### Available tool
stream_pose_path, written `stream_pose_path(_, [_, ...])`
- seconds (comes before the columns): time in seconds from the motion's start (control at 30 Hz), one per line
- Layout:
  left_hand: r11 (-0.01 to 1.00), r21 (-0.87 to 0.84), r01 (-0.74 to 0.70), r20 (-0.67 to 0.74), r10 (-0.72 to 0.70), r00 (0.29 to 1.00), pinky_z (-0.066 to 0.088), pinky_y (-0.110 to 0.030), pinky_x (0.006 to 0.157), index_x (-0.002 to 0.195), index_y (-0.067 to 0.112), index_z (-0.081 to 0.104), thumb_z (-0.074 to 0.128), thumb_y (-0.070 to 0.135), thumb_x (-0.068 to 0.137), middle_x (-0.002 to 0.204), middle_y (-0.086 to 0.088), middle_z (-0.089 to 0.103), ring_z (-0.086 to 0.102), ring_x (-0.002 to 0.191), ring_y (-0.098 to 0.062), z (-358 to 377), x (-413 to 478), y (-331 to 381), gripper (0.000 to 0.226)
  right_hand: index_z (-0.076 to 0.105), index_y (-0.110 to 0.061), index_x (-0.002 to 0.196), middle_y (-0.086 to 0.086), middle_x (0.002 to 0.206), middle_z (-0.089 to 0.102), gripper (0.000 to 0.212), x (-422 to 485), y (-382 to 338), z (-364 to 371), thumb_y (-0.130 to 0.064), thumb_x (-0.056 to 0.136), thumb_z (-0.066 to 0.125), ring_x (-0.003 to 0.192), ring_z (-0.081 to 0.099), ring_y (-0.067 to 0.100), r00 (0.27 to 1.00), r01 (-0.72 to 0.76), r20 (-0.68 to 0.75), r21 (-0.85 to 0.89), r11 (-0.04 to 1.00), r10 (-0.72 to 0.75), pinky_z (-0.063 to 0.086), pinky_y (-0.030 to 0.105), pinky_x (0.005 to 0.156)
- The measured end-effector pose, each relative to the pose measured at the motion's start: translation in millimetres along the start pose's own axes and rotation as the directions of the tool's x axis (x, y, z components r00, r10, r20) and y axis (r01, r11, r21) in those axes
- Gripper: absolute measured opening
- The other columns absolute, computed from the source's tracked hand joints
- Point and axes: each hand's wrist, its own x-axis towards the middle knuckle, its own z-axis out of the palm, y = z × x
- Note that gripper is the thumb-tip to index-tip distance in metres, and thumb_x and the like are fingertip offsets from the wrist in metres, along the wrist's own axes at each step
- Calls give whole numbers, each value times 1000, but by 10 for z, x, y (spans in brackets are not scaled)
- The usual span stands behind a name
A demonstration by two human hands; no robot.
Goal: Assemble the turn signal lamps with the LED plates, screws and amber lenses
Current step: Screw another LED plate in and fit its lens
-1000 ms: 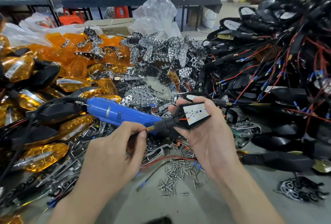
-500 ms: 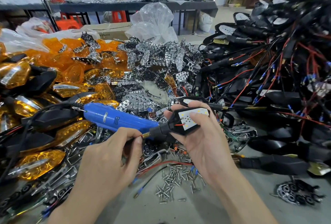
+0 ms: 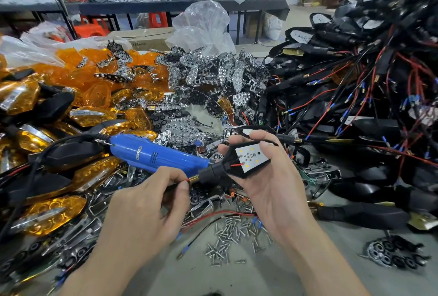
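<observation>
Both hands are occupied over the middle of the surface (image 3: 272, 272). The right hand (image 3: 267, 191) cradles a black lamp housing (image 3: 220, 171) from below, fingers curled over its far edge. A white LED plate (image 3: 251, 157) sits in the housing, facing up, with no amber lens over it yet. The left hand (image 3: 147, 210) pinches the red wire (image 3: 189, 180) where it leaves the brass threaded stem (image 3: 195, 178) at the housing's narrow end.

A blue electric screwdriver (image 3: 154, 156) lies untouched on the parts just behind the left hand. Loose screws (image 3: 232, 236) are scattered toward the near edge. Amber lenses (image 3: 78, 78) are heaped toward the left edge, chrome reflectors (image 3: 208, 75) at the back and wired black housings (image 3: 355, 94) along the right edge.

Handling, by judgement: the housing looks like light, rigid moulded plastic. It is best held by its sides or its stem, as it is now. The plate appears thin and not yet screwed down, so tipping the housing could let it shift, and fingers should stay off the LED face. The wire is thin and limp; a hard pull risks straining its joint at the plate.

Against the earlier frames, little differs. Both holds are the same, the plate still faces up and the screwdriver has not moved. Only a slight change in the housing's tilt shows.
</observation>
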Motion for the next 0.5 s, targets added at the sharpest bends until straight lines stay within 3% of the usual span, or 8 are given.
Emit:
stream_pose_path(0.17, [999,-21,26,-5,-26,1000,39,-21,52,87,25,59,47,35,92,63,30,44,47,57,6,-31,13,18,17,69,-18,91,19,102,72,20,0,1,6,-12,91,50,101,72,42,1000,5,-20,3,1000,-5,61,42,79])
stream_pose_path(0.23, [999,-12,41,0,-41,999,42,-23,53,86,24,59,47,37,91,61,25,50,53,60,0,-37,9,27,19,67,-16,94,20,104,71,17,-9,0,12,-10,92,52,102,72,42,999,13,-31,-4,1000,-14,60,41,79])
stream_pose_path(0.33, [998,29,55,-6,-55,998,44,-24,42,83,23,60,46,39,89,58,15,60,56,48,-2,-37,8,44,22,67,-17,94,20,104,72,16,-23,5,16,-10,93,53,102,72,42,999,19,-44,-11,1000,-19,60,41,79])
stream_pose_path(0.5, [998,16,63,-16,-62,998,48,-25,42,82,23,58,48,40,88,57,14,60,58,45,-5,-31,5,40,21,70,-19,92,19,105,73,20,-25,19,14,-11,93,52,107,71,42,1000,-3,-30,19,1000,4,61,43,82])
